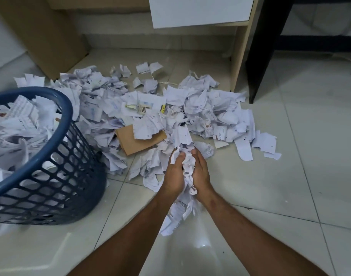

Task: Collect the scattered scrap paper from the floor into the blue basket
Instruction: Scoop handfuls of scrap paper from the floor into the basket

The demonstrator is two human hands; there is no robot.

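Both hands squeeze a scrap paper wad between them

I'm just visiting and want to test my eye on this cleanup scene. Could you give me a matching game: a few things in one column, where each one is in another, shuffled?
Things:
1. blue basket
2. brown envelope
3. bundle of scrap paper
4. cardboard box

Places:
A. squeezed between the left hand and right hand
B. far left corner, behind the pile
C. left, partly filled with paper
D. flat on the floor, half under the scraps

Pairs: 1-C, 2-D, 3-A, 4-B
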